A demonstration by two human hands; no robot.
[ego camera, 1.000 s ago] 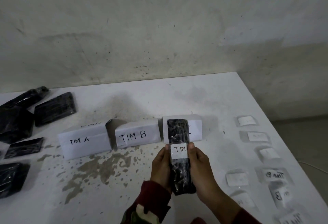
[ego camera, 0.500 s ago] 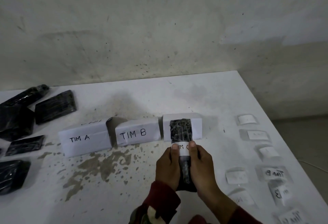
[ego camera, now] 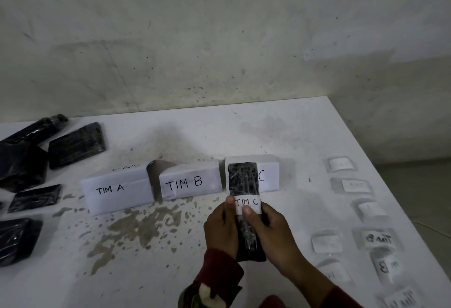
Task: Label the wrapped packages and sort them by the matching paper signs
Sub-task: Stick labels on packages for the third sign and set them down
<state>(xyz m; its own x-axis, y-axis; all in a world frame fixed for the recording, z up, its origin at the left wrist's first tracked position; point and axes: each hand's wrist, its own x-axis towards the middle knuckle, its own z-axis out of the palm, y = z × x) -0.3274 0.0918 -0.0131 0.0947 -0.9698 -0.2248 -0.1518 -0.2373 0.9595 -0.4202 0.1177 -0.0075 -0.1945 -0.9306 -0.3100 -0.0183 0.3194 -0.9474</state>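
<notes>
- Since the earlier frames the right thumb has slid onto the lower edge of the TIM C label (ego camera: 247, 204), which now reads in full.
- Far left of the white table (ego camera: 292, 132): a pile of unlabelled black packages (ego camera: 75, 145).
- Standing signs follow: TIM A sign (ego camera: 117, 189), TIM B sign (ego camera: 189, 181), then the C sign (ego camera: 267, 174).
- Left hand (ego camera: 220, 229) grips the held package (ego camera: 244, 181) from its left side, just in front of the C sign.
- Right hand (ego camera: 273, 232) clamps its right side, thumb on the label.
- Far right: loose labels (ego camera: 378, 238) lying flat.
</notes>
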